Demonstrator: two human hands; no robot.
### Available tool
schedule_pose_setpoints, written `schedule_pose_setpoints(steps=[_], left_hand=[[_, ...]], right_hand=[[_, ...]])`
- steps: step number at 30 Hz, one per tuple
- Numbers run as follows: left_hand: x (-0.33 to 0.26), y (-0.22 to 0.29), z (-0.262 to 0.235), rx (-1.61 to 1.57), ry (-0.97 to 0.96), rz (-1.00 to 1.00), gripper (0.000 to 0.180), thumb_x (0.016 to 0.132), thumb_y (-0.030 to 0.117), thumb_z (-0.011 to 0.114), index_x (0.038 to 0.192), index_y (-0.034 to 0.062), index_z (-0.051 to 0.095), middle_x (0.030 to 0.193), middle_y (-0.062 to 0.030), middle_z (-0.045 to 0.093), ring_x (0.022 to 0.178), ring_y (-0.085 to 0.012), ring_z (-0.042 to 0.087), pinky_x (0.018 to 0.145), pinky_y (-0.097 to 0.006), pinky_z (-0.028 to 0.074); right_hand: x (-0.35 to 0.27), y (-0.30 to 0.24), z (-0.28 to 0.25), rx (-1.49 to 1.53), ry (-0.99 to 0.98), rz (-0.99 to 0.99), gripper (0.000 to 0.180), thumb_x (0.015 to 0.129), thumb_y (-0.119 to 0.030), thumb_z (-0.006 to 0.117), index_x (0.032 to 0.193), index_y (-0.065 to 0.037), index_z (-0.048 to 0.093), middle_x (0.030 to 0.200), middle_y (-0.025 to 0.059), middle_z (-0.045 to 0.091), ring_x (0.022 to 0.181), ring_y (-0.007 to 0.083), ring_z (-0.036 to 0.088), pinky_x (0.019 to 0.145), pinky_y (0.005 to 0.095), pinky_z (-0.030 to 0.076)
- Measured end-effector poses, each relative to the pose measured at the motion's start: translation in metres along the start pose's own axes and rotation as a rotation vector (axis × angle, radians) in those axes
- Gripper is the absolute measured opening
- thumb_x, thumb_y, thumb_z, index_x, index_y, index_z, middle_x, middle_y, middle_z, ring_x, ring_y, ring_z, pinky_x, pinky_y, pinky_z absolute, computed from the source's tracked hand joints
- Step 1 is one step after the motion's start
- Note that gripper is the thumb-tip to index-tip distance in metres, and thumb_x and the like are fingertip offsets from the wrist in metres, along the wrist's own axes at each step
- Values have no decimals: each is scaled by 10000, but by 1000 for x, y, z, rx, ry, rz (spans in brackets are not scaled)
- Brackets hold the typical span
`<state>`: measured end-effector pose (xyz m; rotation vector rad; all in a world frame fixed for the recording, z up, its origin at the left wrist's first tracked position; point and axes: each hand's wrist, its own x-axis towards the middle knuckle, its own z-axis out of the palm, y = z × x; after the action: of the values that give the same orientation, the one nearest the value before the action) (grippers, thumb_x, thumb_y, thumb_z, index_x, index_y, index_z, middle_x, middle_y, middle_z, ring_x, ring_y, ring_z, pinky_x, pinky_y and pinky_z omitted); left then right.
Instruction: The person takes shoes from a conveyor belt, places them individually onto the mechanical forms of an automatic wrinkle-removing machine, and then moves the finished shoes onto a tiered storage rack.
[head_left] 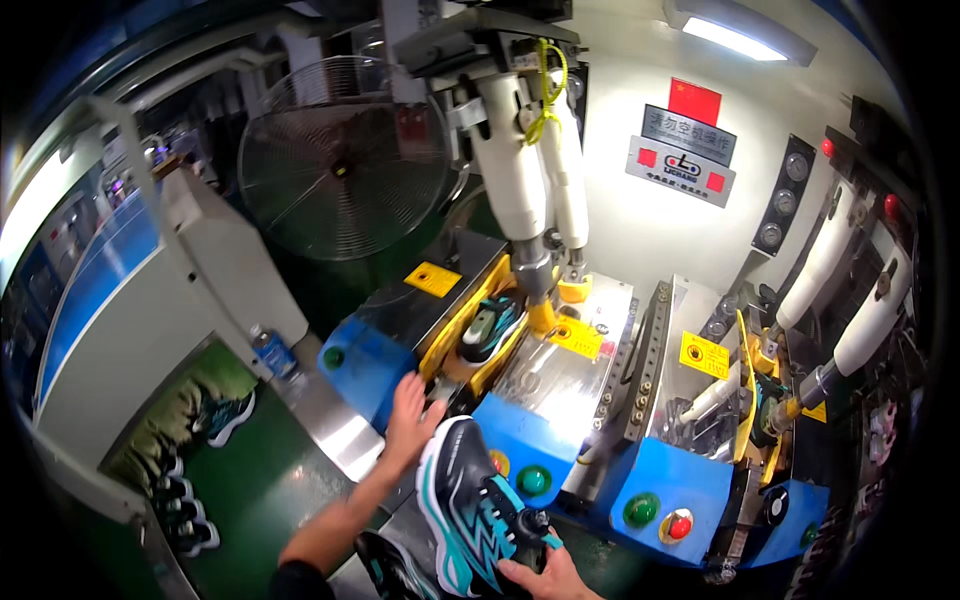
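My right hand (548,578) grips a black sneaker (462,515) with turquoise zigzag trim and a white sole by its ankle end, toe pointing up. My left hand (406,418) is open, fingers stretched out, beside the front of the left pressing station and holding nothing. Clamped between that station's yellow side pads (452,330) is a dark shoe (491,328) with turquoise trim. Low in front of me, partly hidden by the held sneaker, is another black shoe (388,566).
The right station grips a shoe (768,412) under a white cylinder (866,305). Green (534,481) and red buttons (677,526) sit on blue housings. A water bottle (272,350), a large fan (343,158) and several sneakers (190,515) stand to the left.
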<state>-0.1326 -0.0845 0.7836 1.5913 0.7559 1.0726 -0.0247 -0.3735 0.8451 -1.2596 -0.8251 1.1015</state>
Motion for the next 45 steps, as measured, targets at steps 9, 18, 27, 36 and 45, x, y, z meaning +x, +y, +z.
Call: schedule_pose_setpoints(steps=[9,18,27,36,45], left_hand=[[195,-66,44,737,-330,-80,585,821,280,582,1185,-141,402,1082,-348,545,1016,-449,554,878,-460,447],[128,23,-74,-398,53,-602,619,840,191,665,1358,21,371,1283,-119,488,1138,-229,500,966,-355,404],[-52,-22,-211,214,570,44,402,919,166,503,1254,-52,458,1252,-207,508,1072,-309,559,900,-423,471],[-169,-9,-186,-49,842,-413,517,919,205,500,1289,-136,379,1315,-277,426,1159,-361,486,948,-459,438],[-202,-17,-185,1,514,-240,407,918,189,469,1257,-35,492,1308,-223,450,1159,-318,481,977,-434,406]], right_hand=[[64,-41,19,-142,159,235,625,744,-154,722,1263,0,411,1106,107,521,1019,207,496,890,337,419],[129,-34,12,-114,207,497,447,820,-184,681,1192,-33,487,1073,90,582,989,180,561,831,364,477],[425,-24,12,-67,503,478,293,900,-157,533,1104,44,468,922,144,633,795,263,656,754,403,546],[437,55,36,-1007,664,21,795,724,-196,634,1310,104,188,1184,327,373,1039,442,457,949,457,380],[379,-10,34,-982,184,22,795,800,-403,616,1319,99,283,1291,336,394,1146,419,483,935,421,431]])
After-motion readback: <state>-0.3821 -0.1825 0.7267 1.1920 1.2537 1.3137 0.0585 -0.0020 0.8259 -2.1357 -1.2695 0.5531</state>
